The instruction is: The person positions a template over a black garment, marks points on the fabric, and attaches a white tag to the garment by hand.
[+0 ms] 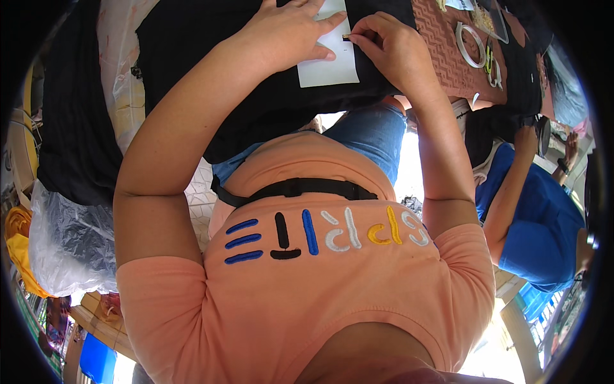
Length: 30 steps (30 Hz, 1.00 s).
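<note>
My left hand (pixel 288 32) lies with its fingers spread on a white strip of paper or card (pixel 329 73), pressing it to a black cloth (pixel 268 89). Part of the hand passes out of the top edge. At the strip's right edge, the thumb and forefinger of my right hand (pixel 393 48) pinch a small dark and gold piece (pixel 346 38), too small to name for sure. A small dark mark shows on the strip just below it.
On a brown patterned surface (pixel 448 38) to the right lie a white tape roll (pixel 470 45) and yellow-green handled snips (pixel 489 57). A person in blue (pixel 537 217) sits close on my right. Clear plastic wrapping (pixel 70 237) and more black cloth (pixel 77 128) hang on the left.
</note>
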Tool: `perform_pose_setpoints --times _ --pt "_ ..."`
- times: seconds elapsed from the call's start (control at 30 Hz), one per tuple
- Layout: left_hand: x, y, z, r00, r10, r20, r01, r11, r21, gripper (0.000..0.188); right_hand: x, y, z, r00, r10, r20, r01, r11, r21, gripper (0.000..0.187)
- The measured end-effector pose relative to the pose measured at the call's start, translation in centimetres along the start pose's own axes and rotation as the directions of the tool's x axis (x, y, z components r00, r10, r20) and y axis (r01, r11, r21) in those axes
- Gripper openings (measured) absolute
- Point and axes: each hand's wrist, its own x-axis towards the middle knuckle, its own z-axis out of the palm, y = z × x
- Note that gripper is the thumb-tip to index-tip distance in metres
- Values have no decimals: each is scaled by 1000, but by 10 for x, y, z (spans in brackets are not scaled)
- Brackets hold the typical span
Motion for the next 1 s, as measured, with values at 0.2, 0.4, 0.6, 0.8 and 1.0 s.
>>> perform_pose_setpoints --times 0.2,0.4,0.6,0.8,1.0 --pt "0 0 -1 1000 1 5 -1 1000 0 69 2 1 -1 1000 0 14 0 1000 -16 14" --pt "0 1 -2 1000 -3 11 3 1000 -4 69 3 3 -1 999 19 37 -18 1000 -19 14" --pt "0 -1 1 1000 -1 2 1 1000 1 69 3 6 -3 998 51 46 -53 997 57 17" --pt "0 -1 2 1000 5 -17 -5 1000 6 69 4 11 -2 998 58 10 -59 997 47 17" --pt "-1 -1 2 1000 12 -25 -12 1000 6 68 3 11 -1 995 70 70 -74 996 46 16"
